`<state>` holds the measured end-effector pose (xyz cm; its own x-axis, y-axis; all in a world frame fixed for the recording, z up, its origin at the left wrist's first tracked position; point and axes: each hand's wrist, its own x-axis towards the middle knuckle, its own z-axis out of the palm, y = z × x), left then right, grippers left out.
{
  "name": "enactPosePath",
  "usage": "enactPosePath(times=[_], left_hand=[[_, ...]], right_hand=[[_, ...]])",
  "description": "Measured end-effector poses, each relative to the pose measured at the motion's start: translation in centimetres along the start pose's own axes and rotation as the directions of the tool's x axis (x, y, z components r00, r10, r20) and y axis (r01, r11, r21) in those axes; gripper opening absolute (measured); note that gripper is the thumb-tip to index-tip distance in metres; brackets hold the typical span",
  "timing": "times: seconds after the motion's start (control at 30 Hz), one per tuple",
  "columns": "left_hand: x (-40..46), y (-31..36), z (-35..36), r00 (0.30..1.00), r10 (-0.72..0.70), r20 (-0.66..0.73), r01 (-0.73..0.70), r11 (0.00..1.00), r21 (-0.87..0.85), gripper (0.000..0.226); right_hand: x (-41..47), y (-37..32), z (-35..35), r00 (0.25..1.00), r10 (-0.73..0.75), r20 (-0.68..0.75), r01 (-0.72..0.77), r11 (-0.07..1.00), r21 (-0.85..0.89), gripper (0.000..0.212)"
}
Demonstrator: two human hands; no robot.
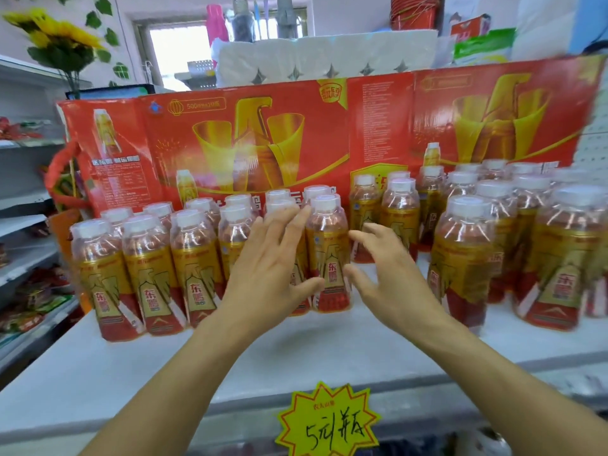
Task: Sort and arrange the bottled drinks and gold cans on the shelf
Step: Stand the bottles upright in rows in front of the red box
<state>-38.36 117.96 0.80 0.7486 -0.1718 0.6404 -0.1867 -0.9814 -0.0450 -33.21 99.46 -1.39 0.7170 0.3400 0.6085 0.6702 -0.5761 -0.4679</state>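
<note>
Two bare hands reach toward rows of gold-and-red bottled drinks on a white shelf (230, 363). The left hand (266, 271) is spread, fingers straight, its fingertips against the white-capped front bottle (327, 255) and its thumb near the bottle's lower label; whether it presses or merely touches cannot be told. The right hand (388, 274) hovers just right of that same bottle, fingers loosely bent, holding nothing.

Left of the left hand stands a block of bottles (148, 274) — three clearly in the front row, with roughly eight more caps visible behind and beside the hand. Right of the right hand a second group (467, 258) holds about a dozen, blurred at the far edge, so the count is uncertain.

Beyond both hands, one long red cardboard display (296, 133) backs the bottles. Below the wrists, one yellow starburst price tag (325, 422) hangs on the shelf's front edge.
</note>
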Motion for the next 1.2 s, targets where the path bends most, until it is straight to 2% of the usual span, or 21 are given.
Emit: enactPosePath(times=[0.13, 0.3, 0.4, 0.47, 0.53, 0.57, 0.63, 0.7, 0.83, 0.9, 1.0, 1.2], left_hand=[[0.7, 4.9, 2.0, 1.0, -0.007, 0.015, 0.011, 0.957, -0.29, 0.095], [2.1, 9.7, 4.4, 0.975, 0.007, 0.222, 0.124, 0.809, -0.574, 0.098], [3.4, 11.7, 5.9, 0.93, -0.013, 0.367, 0.27, 0.704, -0.657, 0.106], [4.1, 13.0, 6.8, 0.902, -0.029, 0.431, 0.354, 0.622, -0.699, 0.109], [4.5, 14.4, 7.5, 0.881, -0.038, 0.471, 0.411, 0.553, -0.725, 0.099], [4.7, 14.9, 7.8, 0.879, -0.04, 0.476, 0.422, 0.53, -0.735, 0.091], [4.9, 15.4, 8.4, 0.875, -0.061, 0.48, 0.445, 0.491, -0.749, 0.081], [5.0, 15.8, 9.0, 0.879, -0.097, 0.467, 0.451, 0.486, -0.749, 0.083], [4.7, 16.5, 9.7, 0.907, -0.234, 0.35, 0.415, 0.634, -0.652, 0.094], [4.5, 16.8, 9.9, 0.897, -0.236, 0.373, 0.437, 0.595, -0.674, 0.099], [4.5, 16.7, 9.8, 0.876, -0.163, 0.455, 0.472, 0.491, -0.732, 0.093], [4.7, 16.7, 9.7, 0.888, -0.19, 0.418, 0.455, 0.492, -0.742, 0.083]], right_hand=[[-1.3, 1.1, -3.2, 0.961, -0.151, -0.231, 0.156, 0.988, 0.004, 0.033], [-3.2, 3.1, -7.3, 0.877, -0.224, -0.424, 0.252, 0.968, 0.009, 0.027], [-4.5, 5.8, -9.4, 0.843, -0.126, -0.523, 0.165, 0.986, 0.028, 0.029], [-5.5, 8.1, -10.3, 0.795, 0.006, -0.606, 0.028, 0.999, 0.047, 0.04], [-6.5, 10.6, -10.7, 0.742, 0.154, -0.652, -0.114, 0.988, 0.103, 0.055], [-6.9, 11.6, -10.9, 0.729, 0.246, -0.639, -0.186, 0.969, 0.161, 0.062], [-7.4, 13.4, -11.0, 0.736, 0.448, -0.507, -0.331, 0.892, 0.307, 0.073], [-7.6, 14.9, -11.2, 0.755, 0.536, -0.377, -0.44, 0.841, 0.315, 0.08], [-6.9, 16.1, -11.4, 0.775, 0.538, -0.331, -0.511, 0.842, 0.172, 0.088], [-6.5, 16.5, -11.5, 0.785, 0.538, -0.306, -0.528, 0.84, 0.123, 0.088], [-6.4, 16.6, -11.4, 0.805, 0.554, -0.212, -0.543, 0.832, 0.111, 0.08], [-6.5, 15.0, -11.8, 0.838, 0.515, -0.18, -0.506, 0.857, 0.097, 0.069]])
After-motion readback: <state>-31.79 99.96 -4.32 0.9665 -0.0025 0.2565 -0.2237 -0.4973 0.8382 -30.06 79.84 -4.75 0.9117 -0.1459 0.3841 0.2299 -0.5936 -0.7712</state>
